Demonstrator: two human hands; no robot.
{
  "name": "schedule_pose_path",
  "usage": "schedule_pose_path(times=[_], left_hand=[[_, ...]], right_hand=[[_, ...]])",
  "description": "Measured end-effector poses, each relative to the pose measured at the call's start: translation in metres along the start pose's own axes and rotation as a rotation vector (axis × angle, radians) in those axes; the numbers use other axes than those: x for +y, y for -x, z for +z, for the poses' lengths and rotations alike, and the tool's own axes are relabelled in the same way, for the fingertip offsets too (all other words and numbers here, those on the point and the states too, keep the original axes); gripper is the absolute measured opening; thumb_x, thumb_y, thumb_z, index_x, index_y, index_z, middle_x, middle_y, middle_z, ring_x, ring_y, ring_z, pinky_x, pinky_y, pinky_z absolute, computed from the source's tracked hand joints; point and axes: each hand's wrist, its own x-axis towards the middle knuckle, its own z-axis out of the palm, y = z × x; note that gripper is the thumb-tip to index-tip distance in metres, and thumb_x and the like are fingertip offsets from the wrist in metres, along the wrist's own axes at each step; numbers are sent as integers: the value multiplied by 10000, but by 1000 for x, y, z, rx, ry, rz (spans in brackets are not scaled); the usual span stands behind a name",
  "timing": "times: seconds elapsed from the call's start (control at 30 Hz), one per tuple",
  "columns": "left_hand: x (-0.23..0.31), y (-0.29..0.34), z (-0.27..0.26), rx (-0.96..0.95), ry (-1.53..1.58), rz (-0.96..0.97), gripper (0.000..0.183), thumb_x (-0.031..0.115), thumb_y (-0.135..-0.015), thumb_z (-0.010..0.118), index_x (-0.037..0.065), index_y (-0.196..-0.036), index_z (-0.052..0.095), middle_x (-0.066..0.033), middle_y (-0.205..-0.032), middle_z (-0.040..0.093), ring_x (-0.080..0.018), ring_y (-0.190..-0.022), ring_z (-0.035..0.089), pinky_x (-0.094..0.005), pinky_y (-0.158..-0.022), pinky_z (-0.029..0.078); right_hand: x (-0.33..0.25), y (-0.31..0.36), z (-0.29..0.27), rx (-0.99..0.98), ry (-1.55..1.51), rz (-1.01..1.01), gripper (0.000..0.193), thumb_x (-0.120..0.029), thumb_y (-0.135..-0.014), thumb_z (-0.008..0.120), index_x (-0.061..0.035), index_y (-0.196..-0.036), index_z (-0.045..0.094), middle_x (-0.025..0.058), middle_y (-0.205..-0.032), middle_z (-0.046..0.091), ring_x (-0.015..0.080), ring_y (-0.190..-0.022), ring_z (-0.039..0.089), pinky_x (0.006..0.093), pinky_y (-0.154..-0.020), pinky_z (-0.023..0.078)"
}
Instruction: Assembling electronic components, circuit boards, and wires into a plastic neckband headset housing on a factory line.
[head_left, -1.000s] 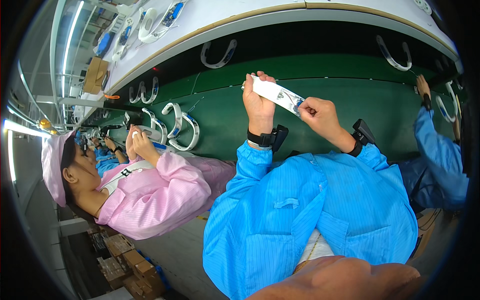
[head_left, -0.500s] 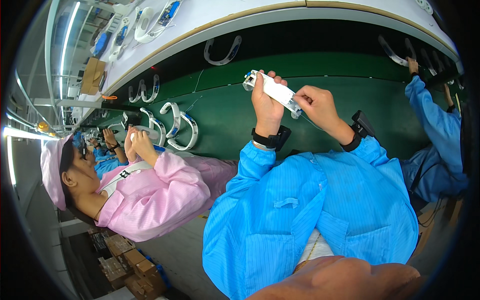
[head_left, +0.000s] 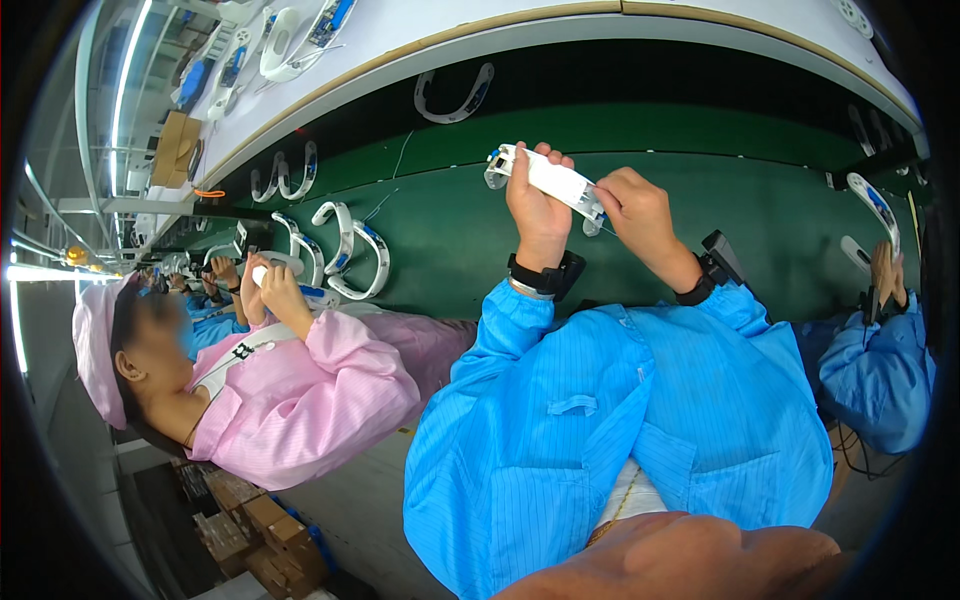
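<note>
white curved part [head_left: 548, 180] now lower over green belt [head_left: 450, 230], both hands clamped, left hand [head_left: 535, 200], right hand [head_left: 635, 205]

You wear a bright blue smock [head_left: 620, 420] with fine pinstripes and long sleeves that end in gathered cuffs. There is a small blue fabric loop [head_left: 572, 405] on the chest, left of the front seam. A white undergarment [head_left: 630, 495] shows near the lower opening. Left hand [head_left: 538, 205] is bare, with a black strap-on device [head_left: 545, 275] on the wrist. Right hand [head_left: 640, 212] is bare too, with a black wrist device [head_left: 712, 272] with a boxy block.
</note>
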Motion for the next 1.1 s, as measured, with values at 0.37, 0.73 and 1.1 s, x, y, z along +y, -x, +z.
schedule_pose_path(times=[0.37,0.73,1.1], left_hand=[[-4,0,-5,-28,-27,36,157,134,-926,530,72,-1048,453,-87,-916,506,-187,-798,495,-362,-793,449],[-5,2,-6,-21,-1,20,243,36,-862,555,75,-1076,445,-96,-925,503,-193,-810,506,-373,-813,455],[-11,0,-6,-70,47,-51,188,43,-861,555,68,-1029,473,-89,-906,504,-194,-803,506,-371,-819,457]], right_hand=[[5,11,-6,-22,70,-2,96,-70,-772,665,-44,-864,656,93,-799,627,284,-647,613,361,-560,489],[2,8,-3,54,-146,107,85,-83,-767,699,-27,-820,662,92,-692,617,211,-564,592,307,-505,452],[-14,-8,-5,91,-161,22,122,-48,-757,700,-30,-872,664,86,-857,623,219,-675,620,298,-552,481]])
